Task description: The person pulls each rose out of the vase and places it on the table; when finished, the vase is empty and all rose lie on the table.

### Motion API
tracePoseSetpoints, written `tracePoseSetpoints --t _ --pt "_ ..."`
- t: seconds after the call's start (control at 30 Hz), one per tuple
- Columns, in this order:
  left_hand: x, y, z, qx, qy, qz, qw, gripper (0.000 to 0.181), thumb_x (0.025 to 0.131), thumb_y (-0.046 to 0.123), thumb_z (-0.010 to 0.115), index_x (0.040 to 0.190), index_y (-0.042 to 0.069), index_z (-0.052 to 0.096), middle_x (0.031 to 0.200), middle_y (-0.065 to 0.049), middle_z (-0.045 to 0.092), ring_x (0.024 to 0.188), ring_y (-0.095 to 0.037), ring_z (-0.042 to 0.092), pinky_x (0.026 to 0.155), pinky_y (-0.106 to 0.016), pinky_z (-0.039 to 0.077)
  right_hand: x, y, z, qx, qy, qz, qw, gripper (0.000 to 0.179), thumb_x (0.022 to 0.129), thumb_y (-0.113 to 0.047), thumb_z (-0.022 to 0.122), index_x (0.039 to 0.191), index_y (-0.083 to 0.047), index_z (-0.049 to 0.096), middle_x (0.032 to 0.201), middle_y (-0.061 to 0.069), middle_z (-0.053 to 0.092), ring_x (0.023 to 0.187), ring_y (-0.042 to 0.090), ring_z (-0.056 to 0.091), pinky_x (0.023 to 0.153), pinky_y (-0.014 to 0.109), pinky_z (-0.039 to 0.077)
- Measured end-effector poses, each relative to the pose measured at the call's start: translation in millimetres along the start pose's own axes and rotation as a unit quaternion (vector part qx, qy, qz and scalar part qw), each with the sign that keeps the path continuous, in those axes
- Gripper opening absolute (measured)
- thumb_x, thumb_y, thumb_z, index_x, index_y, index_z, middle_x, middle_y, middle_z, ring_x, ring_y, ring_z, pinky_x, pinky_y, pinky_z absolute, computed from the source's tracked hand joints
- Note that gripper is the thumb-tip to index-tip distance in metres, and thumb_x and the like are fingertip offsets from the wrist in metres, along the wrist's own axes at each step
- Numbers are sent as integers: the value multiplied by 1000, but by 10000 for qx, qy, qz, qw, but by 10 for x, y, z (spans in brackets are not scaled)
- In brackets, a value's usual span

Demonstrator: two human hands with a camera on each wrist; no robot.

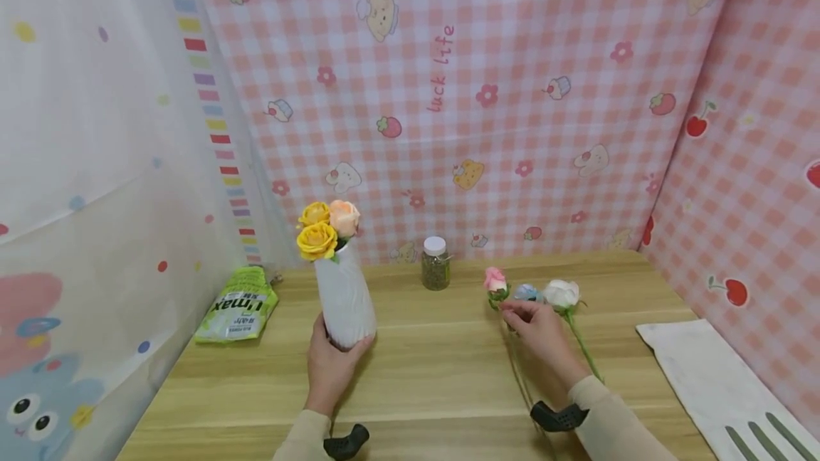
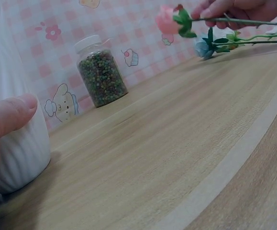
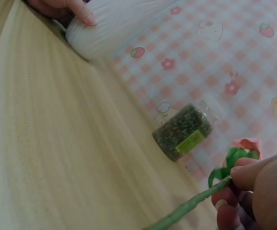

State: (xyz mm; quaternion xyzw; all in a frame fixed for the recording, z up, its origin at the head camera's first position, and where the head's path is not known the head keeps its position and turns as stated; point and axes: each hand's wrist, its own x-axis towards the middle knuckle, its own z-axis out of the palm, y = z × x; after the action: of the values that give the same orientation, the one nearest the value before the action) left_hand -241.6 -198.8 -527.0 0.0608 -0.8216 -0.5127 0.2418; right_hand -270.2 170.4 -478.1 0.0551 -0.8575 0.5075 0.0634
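My left hand [image 1: 331, 368] grips the lower part of a white ribbed vase [image 1: 346, 297], which leans slightly to the left. Two yellow roses [image 1: 317, 240] and a peach rose [image 1: 344, 218] stand in its mouth. Between the thumb and fingers of my right hand [image 1: 541, 333] is the stem of a pink rose [image 1: 495, 280], pinched just below the bloom. In the right wrist view its green stem [image 3: 191, 206] runs down and left from the fingertips. Beyond that hand lie a blue rose [image 1: 528, 293] and a white rose [image 1: 561, 294] on the table.
A white-lidded jar [image 1: 436, 265] of small dark green grains stands at the back of the wooden table [image 1: 423, 390]. A green packet [image 1: 238, 304] lies at the left. At the right is a white cloth [image 1: 717, 375] with dark stripes. Patterned curtains [image 1: 448, 148] enclose the table.
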Motion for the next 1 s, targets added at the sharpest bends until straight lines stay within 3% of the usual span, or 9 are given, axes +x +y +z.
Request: tracePoseSetpoints --t 0.2,0.4,0.5,0.73,1.0 --pt "-31 -17 -7 98 15 -75 9999 102 68 43 87 146 8 32 136 -15 49 122 -30 49 98 -49 41 12 128 128 83 125 103 9998 15 90 -6 67 103 -2 73 76 7 66 60 10 55 51 22 45" --pt "-27 4 -14 83 -91 -130 9998 101 69 46 85 147 11 30 138 -12 47 123 -28 48 99 -48 40 15 159 163 -257 173 -40 9995 12 89 -5 68 98 -1 73 68 3 64 57 11 54 49 23 44" --pt "-17 16 -19 23 -104 -96 9999 101 69 45 85 147 10 30 138 -12 46 124 -28 47 100 -49 40 34 159 157 -483 143 -94 9987 11 89 -6 68 97 -3 74 69 3 65 58 11 54 49 23 44" --pt "-14 23 -19 -13 -66 -51 10000 100 69 44 85 147 11 31 137 -12 47 123 -28 48 99 -48 41 91 155 74 -624 -207 346 9972 16 93 -10 64 104 -5 74 76 2 67 63 13 56 52 27 45" --pt "-13 17 -19 52 -72 -18 10000 101 70 46 84 147 10 30 137 -13 47 122 -29 48 98 -50 41 120 177 -22 -733 -433 266 9960 17 93 -8 64 106 -5 74 85 5 68 66 13 57 54 28 47"
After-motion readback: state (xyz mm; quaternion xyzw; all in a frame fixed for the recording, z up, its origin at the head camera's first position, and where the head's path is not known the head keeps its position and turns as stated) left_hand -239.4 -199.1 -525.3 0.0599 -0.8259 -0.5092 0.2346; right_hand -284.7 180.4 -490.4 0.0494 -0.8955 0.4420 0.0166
